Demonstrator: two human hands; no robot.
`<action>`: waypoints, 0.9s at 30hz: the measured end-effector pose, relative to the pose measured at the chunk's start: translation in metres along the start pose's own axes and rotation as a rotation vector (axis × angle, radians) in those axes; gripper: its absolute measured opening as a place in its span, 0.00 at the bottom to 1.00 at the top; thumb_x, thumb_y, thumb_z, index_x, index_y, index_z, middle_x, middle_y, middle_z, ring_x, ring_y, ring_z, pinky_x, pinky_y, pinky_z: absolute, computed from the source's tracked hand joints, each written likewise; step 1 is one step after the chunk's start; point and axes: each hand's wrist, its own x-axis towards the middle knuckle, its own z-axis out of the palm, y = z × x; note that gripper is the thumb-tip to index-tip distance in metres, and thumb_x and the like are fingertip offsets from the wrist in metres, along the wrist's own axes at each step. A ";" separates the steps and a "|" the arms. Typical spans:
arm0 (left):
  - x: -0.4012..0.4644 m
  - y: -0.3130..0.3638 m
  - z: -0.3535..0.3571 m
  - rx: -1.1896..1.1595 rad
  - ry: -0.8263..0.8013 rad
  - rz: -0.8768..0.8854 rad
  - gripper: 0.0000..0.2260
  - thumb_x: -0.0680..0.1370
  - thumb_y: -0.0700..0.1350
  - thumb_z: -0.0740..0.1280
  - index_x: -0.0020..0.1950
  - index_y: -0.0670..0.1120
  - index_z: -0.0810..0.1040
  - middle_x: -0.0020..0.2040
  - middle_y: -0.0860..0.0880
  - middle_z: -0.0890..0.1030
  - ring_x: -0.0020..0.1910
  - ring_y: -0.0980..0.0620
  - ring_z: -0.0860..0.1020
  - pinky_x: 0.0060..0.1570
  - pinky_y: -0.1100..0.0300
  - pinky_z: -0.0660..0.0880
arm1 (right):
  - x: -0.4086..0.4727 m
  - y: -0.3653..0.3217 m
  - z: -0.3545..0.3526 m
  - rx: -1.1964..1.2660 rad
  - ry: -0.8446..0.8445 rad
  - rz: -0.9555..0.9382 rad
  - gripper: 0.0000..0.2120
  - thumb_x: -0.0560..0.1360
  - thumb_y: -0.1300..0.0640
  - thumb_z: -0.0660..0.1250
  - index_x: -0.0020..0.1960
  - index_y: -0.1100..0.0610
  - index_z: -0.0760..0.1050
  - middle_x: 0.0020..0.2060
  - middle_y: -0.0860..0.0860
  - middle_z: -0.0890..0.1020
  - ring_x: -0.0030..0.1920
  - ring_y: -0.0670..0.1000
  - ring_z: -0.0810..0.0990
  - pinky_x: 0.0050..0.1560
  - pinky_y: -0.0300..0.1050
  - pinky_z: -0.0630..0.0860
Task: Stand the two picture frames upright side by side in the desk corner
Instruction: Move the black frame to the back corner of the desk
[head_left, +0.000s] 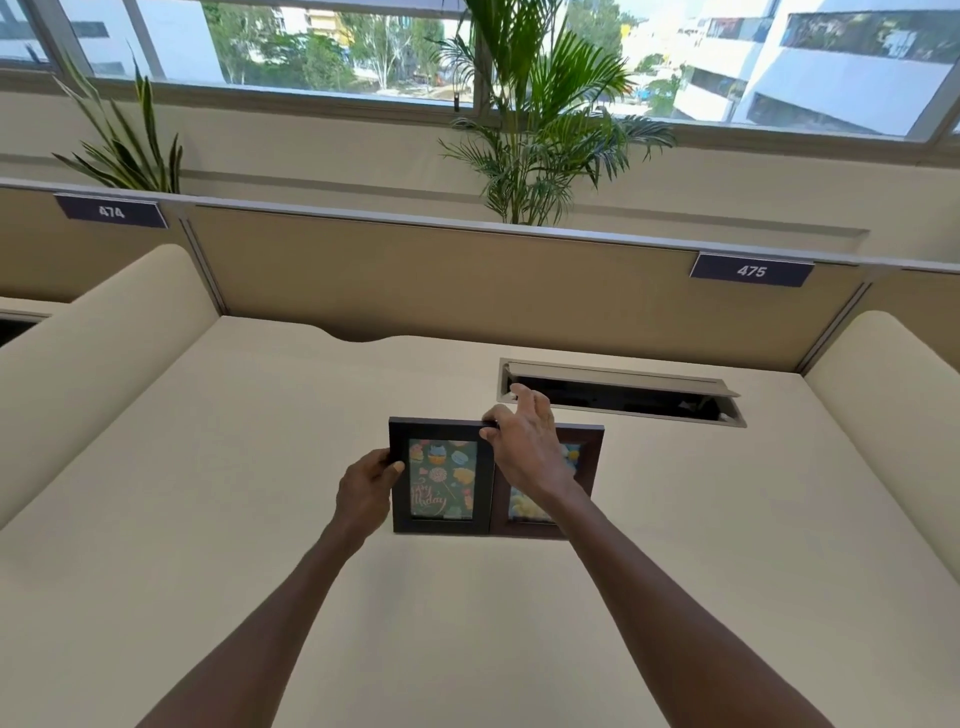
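Note:
Two picture frames sit side by side in the middle of the cream desk (260, 519). The black frame (441, 477) on the left shows a dark green picture with cupcakes and lettering. My left hand (366, 491) grips its left edge, thumb on the front. My right hand (524, 447) pinches its top right corner, and my wrist covers much of the dark brown frame (589, 457) to the right, whose picture shows only in part. The two frames touch along their inner edges. Whether they stand or lie flat I cannot tell.
An open cable hatch (623, 395) is set into the desk just behind the frames. Tan partition panels (441, 280) with number tags 474 and 475 close the back, cream side dividers (93, 353) flank the desk. Potted plants (530, 130) rise behind the partition under the windows.

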 end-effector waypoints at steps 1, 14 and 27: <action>-0.002 0.000 -0.002 -0.035 -0.021 -0.005 0.12 0.82 0.43 0.63 0.63 0.43 0.78 0.58 0.45 0.83 0.58 0.45 0.80 0.59 0.46 0.76 | 0.000 0.001 0.001 -0.006 -0.007 -0.009 0.13 0.81 0.51 0.63 0.61 0.56 0.78 0.72 0.61 0.65 0.75 0.61 0.57 0.75 0.57 0.59; -0.010 0.027 -0.036 -0.294 0.066 0.037 0.12 0.83 0.45 0.60 0.64 0.45 0.77 0.56 0.48 0.84 0.58 0.46 0.80 0.60 0.47 0.77 | 0.012 -0.033 -0.032 0.223 0.103 -0.123 0.15 0.80 0.52 0.65 0.63 0.58 0.77 0.67 0.59 0.73 0.71 0.57 0.63 0.70 0.56 0.67; 0.021 0.055 -0.104 -0.413 0.081 0.110 0.12 0.82 0.44 0.61 0.64 0.44 0.77 0.56 0.47 0.84 0.59 0.47 0.81 0.59 0.48 0.77 | 0.045 -0.082 0.004 0.956 -0.273 0.102 0.29 0.78 0.33 0.56 0.59 0.58 0.75 0.52 0.53 0.85 0.52 0.51 0.85 0.49 0.46 0.82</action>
